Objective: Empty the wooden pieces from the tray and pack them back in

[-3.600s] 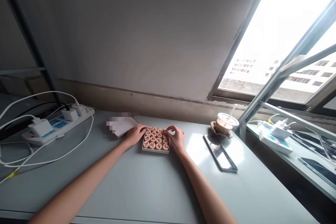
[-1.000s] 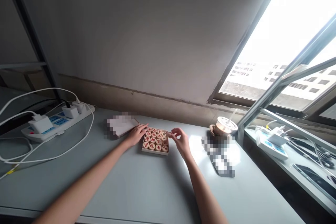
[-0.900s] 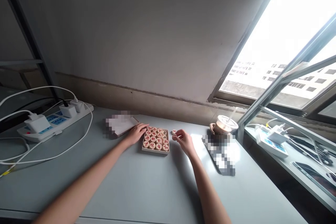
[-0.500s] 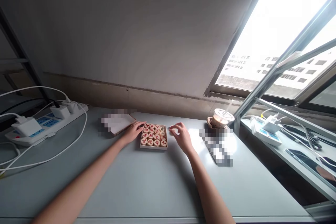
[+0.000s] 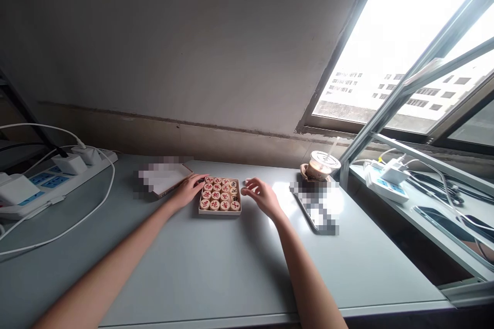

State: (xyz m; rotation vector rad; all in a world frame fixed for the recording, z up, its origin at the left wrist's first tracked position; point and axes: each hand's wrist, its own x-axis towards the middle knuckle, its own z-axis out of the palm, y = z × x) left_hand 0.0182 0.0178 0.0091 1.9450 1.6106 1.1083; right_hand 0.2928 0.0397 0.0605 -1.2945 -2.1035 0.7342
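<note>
1. While the left hand (image 5: pixel 188 188) rests its extended fingers on the left rim of the open box (image 5: pixel 219 213), the right hand (image 5: pixel 263 196) is curled just beside the right rim; whether it grips anything cannot be told.
2. Box: on the grey, smooth desk (image 5: pixel 193 272), between the hands; pale, shallow, square. Contents: round wooden pieces (image 5: pixel 225 196) in rows, marked with red characters, some black at right.
3. Loose piece (image 5: pixel 247 181): behind the right fingers, partly hidden.
4. Adjacent left: shallow lid (image 5: pixel 168 177), partly pixelated.
5. Right: translucent cup (image 5: pixel 319 168) with straw.
</note>
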